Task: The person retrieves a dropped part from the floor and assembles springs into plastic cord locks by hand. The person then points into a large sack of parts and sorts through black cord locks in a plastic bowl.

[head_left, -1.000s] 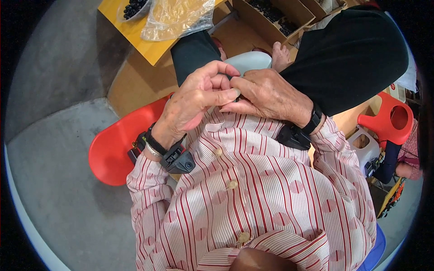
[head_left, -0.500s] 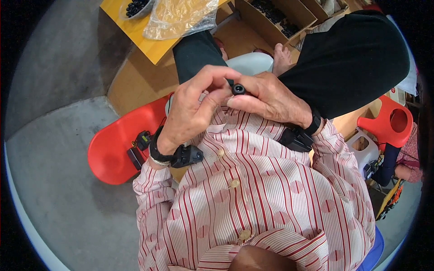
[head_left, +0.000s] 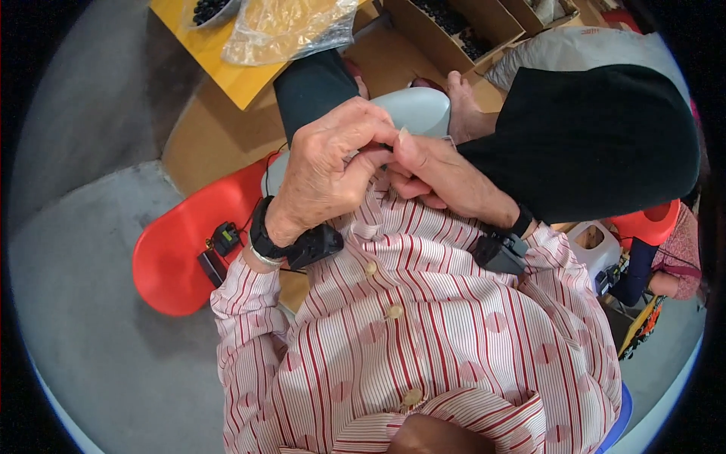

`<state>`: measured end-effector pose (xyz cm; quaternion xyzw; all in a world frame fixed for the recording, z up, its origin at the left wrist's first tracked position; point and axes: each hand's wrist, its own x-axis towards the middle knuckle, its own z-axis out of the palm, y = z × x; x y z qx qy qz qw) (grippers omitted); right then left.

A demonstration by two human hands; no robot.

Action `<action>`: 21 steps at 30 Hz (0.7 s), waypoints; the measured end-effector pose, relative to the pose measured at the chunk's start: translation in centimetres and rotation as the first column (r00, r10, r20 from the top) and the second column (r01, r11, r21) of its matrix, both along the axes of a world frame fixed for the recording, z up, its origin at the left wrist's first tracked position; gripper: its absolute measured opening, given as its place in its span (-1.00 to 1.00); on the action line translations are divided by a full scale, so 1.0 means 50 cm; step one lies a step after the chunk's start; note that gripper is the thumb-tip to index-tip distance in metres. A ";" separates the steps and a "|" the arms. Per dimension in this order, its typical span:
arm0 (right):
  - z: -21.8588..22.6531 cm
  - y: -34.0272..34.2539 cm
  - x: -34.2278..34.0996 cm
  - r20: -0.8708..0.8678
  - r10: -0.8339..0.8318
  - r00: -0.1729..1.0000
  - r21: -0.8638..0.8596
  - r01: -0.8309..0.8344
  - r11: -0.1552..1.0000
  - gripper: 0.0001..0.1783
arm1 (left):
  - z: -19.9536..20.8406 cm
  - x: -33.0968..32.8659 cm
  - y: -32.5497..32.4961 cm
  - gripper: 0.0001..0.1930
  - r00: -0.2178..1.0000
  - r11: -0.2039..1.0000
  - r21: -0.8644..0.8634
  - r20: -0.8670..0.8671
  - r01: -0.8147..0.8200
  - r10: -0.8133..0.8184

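We log both hands meeting above the shirt (head_left: 454,325). Left hand (head_left: 325,163): thumb and forefinger nearly together at a small dark part (head_left: 388,148), mostly covered between the hands. Right hand (head_left: 446,174): fingers curled, thumb alongside; we read both as gripping the dark part, exact contact hidden. Step in hand, we judge: fingertip working. Next move calls for a steady two-handed pinch.

yellow table (head_left: 238,82) holds clear bag (head_left: 291,32), bowl (head_left: 225,13) of black pieces

1 blk part (head_left: 389,148), mostly hidden btwn L hand (head_left: 325,163), R hand (head_left: 446,172).
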<state>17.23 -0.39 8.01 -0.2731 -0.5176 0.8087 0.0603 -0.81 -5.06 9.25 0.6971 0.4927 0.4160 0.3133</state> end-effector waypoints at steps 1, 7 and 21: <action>-0.004 -0.002 -0.001 0.012 -0.005 1.000 -0.001 0.005 1.000 -0.36 | -0.007 -0.003 0.005 -0.79 1.000 1.000 -0.001 0.012 0.005 -0.005; -0.033 0.017 0.000 0.059 -0.028 0.998 -0.178 0.038 0.983 -0.35 | -0.057 -0.013 0.039 -0.81 0.991 0.988 -0.125 0.114 0.088 -0.074; -0.101 0.022 -0.004 0.121 -0.187 0.975 -0.518 0.222 0.826 -0.48 | -0.134 0.006 0.057 -0.90 0.983 0.875 -0.469 0.181 0.119 -0.037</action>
